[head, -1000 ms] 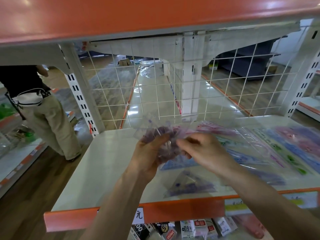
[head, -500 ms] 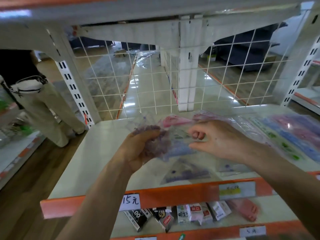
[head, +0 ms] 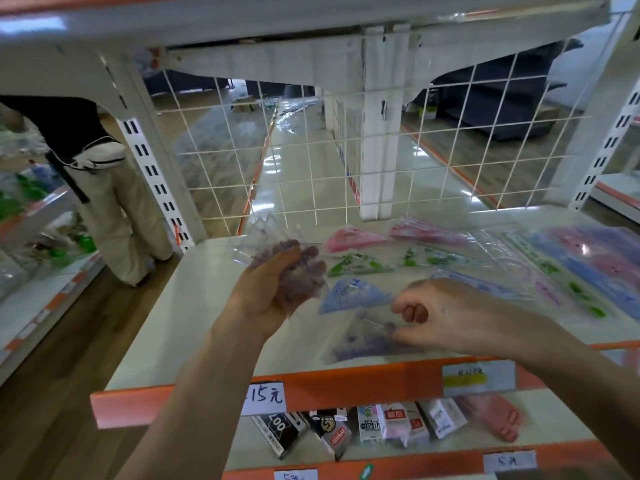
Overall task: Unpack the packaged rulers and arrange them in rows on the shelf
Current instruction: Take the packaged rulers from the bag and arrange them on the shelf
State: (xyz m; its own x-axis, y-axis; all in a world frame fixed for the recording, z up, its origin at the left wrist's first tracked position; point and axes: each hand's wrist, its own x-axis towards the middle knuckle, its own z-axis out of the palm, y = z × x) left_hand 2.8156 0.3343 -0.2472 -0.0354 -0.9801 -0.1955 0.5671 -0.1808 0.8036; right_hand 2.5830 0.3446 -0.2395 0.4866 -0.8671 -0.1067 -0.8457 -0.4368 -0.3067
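My left hand (head: 273,285) grips a stack of clear purple triangle rulers (head: 277,247) above the white shelf (head: 194,306). My right hand (head: 446,313) is lower, at the shelf's front, pinching a purple triangle ruler (head: 367,337) that lies flat on the shelf. Behind it lie a blue triangle ruler (head: 349,292), a green one (head: 356,265) and a pink one (head: 353,237) in a column. Further right lie more pink, green and blue rulers (head: 568,271) in clear packaging.
A white wire grid (head: 311,161) backs the shelf. An orange front strip carries a "15" price tag (head: 265,398). Small boxed goods (head: 381,427) sit on the shelf below. A person in beige trousers (head: 114,209) stands at the left beside another shelf.
My right hand left the stack and came down with one purple triangle ruler onto the shelf's front. My left hand kept the stack, and the view tilted down.
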